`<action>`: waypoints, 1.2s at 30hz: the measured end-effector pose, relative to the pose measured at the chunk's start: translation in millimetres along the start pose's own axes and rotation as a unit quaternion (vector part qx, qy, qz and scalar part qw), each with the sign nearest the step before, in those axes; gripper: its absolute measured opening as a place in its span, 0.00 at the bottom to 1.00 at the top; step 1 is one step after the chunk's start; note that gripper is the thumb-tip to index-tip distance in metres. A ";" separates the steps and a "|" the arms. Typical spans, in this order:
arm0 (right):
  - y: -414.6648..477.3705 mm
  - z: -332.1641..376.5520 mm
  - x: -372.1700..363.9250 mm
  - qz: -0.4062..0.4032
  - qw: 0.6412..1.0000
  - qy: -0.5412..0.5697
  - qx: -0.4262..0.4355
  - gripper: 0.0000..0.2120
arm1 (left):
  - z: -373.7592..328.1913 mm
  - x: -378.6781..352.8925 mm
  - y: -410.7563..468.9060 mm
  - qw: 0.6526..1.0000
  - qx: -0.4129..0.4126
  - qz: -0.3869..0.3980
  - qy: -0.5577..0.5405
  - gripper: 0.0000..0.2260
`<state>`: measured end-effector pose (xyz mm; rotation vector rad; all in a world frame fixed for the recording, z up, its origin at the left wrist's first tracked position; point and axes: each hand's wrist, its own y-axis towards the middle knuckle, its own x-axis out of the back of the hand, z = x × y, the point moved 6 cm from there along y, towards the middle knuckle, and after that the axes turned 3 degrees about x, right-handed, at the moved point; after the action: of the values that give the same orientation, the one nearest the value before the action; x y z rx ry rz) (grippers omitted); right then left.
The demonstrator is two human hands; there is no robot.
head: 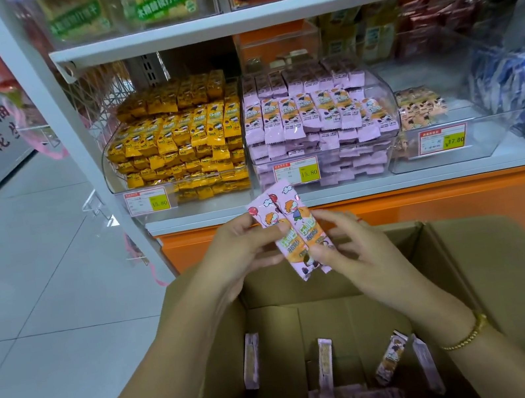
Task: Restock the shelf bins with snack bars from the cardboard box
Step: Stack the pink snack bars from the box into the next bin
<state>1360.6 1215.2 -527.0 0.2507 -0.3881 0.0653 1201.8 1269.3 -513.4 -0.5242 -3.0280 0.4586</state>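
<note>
Pinched side by side between left hand [245, 247] and right hand [350, 253], above open cardboard box [474, 267]: two pink snack bars [295, 214]. Long axes near upright, tops tilted left. Ahead and higher, slightly right: pink-bar bin [328, 167], heaped; right hand probably nearer. In box bottom: several loose bars [325, 365].

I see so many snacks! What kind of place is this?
Probably a shop: clear bins of wrapped snacks fill the shelf, price tags hang on them, and a cardboard box of stock sits below.
</note>
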 end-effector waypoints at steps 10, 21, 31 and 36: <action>23.5 25.8 55.1 -0.246 0.960 -0.126 0.032 0.30 | -60.8 -21.3 12.3 0.993 -0.115 -0.033 -0.007 0.17; 140.0 19.8 167.6 -0.258 0.893 -0.358 -0.090 0.23 | -58.1 15.0 63.4 0.930 -0.148 -0.155 0.299 0.19; 144.7 26.5 151.5 -0.226 0.832 -0.499 -0.084 0.20 | -53.6 19.7 73.0 0.916 -0.139 -0.160 0.341 0.25; 137.7 40.9 145.0 -0.231 0.800 -0.549 -0.076 0.19 | -54.2 17.9 70.2 0.899 -0.145 -0.185 0.370 0.26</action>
<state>1464.4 1340.2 -403.4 0.1957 -1.4798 -0.6310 1212.2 1353.6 -482.5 -0.0735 -2.3551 -0.1907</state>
